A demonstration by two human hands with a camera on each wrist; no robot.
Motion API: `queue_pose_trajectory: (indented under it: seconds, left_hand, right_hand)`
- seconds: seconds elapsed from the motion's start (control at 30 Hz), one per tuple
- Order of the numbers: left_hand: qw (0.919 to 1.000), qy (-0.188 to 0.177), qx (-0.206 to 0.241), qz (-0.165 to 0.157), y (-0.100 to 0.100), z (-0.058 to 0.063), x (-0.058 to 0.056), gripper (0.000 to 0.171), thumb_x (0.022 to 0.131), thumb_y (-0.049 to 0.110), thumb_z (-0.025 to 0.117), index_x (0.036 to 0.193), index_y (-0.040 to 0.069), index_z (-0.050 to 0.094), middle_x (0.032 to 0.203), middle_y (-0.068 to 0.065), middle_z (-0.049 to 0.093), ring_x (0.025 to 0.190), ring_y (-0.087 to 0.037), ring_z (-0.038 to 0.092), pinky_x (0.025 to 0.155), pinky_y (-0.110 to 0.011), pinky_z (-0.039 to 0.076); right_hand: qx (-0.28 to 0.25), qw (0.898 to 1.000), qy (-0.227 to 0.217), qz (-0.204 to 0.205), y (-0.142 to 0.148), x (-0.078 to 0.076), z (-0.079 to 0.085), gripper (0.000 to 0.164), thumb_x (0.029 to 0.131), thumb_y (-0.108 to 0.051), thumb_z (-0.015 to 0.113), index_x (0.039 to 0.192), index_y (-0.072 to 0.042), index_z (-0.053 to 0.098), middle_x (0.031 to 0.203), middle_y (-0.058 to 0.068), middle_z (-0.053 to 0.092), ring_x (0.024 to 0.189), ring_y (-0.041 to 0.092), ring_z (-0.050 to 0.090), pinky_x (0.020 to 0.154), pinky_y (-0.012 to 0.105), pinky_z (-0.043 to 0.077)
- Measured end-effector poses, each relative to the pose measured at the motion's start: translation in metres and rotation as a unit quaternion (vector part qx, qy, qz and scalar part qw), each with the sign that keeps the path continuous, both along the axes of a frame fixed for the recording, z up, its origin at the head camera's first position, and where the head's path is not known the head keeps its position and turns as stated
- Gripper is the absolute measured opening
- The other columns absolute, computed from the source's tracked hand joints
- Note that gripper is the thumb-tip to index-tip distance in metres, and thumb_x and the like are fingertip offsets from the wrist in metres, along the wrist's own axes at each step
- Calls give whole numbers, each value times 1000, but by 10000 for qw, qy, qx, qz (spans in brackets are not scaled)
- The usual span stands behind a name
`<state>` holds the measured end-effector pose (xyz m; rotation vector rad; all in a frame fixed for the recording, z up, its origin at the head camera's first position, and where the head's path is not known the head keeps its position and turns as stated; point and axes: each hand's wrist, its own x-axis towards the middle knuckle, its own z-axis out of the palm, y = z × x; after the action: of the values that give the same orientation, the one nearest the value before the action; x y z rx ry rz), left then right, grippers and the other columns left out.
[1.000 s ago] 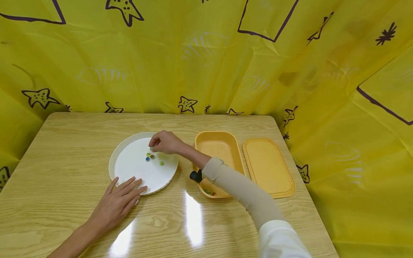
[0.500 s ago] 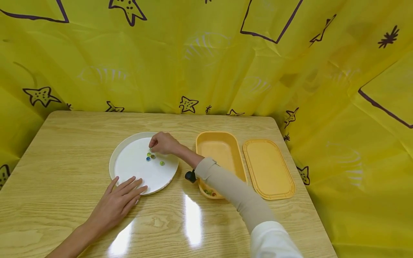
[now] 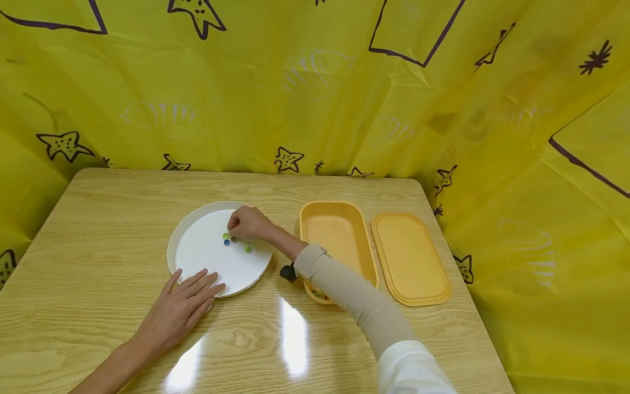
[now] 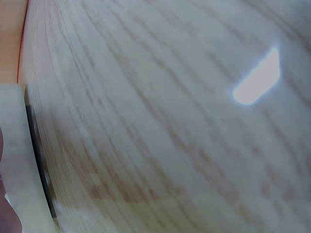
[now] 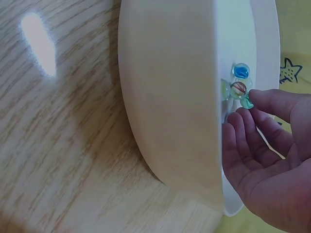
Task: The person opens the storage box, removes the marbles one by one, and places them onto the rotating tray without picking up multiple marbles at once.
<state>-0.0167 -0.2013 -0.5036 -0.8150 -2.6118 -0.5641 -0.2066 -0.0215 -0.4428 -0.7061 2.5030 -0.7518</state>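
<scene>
A round white tray (image 3: pixel 202 257) lies on the table. My left hand (image 3: pixel 169 313) rests at its near left edge, fingers spread over the rim. My right hand (image 3: pixel 249 223) is over the tray's far right part. In the right wrist view its fingertips pinch a green-swirled marble (image 5: pixel 247 102). Close by are a blue marble (image 3: pixel 227 242), a yellow-green marble (image 3: pixel 226 236) and a brown-red swirled marble (image 5: pixel 238 90). Another green marble (image 3: pixel 248 249) lies apart, nearer the right rim. The left wrist view shows mostly table and a slice of the tray wall (image 4: pixel 22 160).
Right of the tray stands an open yellow-orange box (image 3: pixel 339 241), with several marbles (image 3: pixel 320 295) in its near end. My right forearm crosses above it. A matching lid (image 3: pixel 410 260) lies flat beside the box. A yellow patterned curtain (image 3: pixel 315 109) borders the table.
My right hand has shifted very slightly down and right, still at the marble cluster. My left hand keeps its place on the tray.
</scene>
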Motion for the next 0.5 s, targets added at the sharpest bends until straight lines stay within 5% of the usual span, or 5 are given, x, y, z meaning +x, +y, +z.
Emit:
queue_pose_trajectory:
  seconds: [0.27,0.5]
  left_hand:
    - [10000,-12,35,-17,0,0,1,31,104,29,53,127,19,70,134,-8,63,129,-29,52,117,-53,16]
    - [10000,-13,13,-9,0,0,0,36,107,35,45,127,19,70,134,-8,63,128,-30,52,116,-55,17]
  right_hand:
    - [59,10000,48,12,-2,0,-5,8,94,-12,71,97,-10,77,82,-7,67,73,6,57,64,14,43]
    - [121,9999,44,-1,-2,-1,-7,8,94,-14,70,97,-11,77,82,-8,66,75,7,57,65,14,43]
